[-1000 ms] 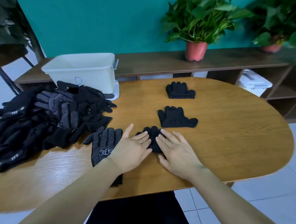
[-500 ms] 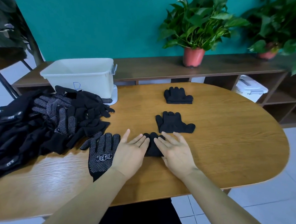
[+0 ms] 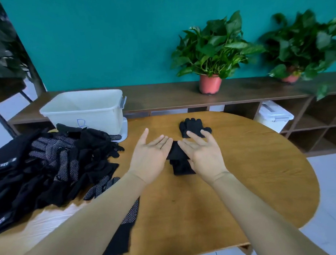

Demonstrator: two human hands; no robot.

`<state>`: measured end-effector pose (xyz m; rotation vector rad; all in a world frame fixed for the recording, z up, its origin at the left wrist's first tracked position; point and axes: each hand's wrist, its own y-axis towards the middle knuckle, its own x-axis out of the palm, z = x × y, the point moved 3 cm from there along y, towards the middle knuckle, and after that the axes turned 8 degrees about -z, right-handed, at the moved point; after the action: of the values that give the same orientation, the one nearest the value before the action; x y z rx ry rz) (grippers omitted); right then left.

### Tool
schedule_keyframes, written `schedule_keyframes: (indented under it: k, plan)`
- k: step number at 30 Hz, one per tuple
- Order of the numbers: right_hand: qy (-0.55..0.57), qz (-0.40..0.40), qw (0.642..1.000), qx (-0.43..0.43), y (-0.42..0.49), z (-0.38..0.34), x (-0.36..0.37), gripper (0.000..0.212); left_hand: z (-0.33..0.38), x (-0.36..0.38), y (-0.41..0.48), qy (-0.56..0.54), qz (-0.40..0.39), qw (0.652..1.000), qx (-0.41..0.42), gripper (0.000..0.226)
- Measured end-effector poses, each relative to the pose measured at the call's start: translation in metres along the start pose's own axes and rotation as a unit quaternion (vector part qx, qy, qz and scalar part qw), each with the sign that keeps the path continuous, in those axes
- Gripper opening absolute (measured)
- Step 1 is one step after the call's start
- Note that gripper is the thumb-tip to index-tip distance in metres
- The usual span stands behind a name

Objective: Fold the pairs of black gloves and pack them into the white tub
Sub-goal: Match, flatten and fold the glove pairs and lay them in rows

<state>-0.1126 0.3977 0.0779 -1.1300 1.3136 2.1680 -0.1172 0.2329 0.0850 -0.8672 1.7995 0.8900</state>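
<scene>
Gloves [image 3: 177, 151] sit folded between my left hand [image 3: 151, 156] and right hand [image 3: 201, 154], above the desk [image 3: 241, 172]. Both grips are wide open, fingers straight, squeezing the sides, I think. The tub [image 3: 90, 118] lies back and left, nearer my left hand.

The left forearm [image 3: 86, 216] and the right forearm [image 3: 261, 210], both bare, reach forward from the bottom corners and draw close toward the wrists. The left grip [image 3: 151, 156] is turned palm up, its fingers [image 3: 163, 140] straight and held together, the thumb [image 3: 144, 134] pointing away from the body. The right grip [image 3: 202, 154] mirrors it (palm up too, with the fingers a little more spread). The two nearly meet at the tips, and neither curls closed.
</scene>
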Motion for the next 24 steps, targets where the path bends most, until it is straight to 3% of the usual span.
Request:
schedule_keyframes:
  k: [3,14,24]
  plan:
    - [0.001,-0.002,1.000,0.005,0.017,0.027,0.009,0.053,-0.002,-0.004,0.034,0.012,-0.056,0.998,-0.014,0.063]
    - [0.023,-0.071,0.997,0.014,0.047,0.095,0.068,0.056,0.001,0.035,0.127,-0.028,-0.090,0.996,-0.007,0.063]
    - [0.044,-0.061,0.997,-0.015,0.010,0.082,0.096,0.045,0.021,0.072,0.106,-0.058,-0.116,0.992,0.004,0.061]
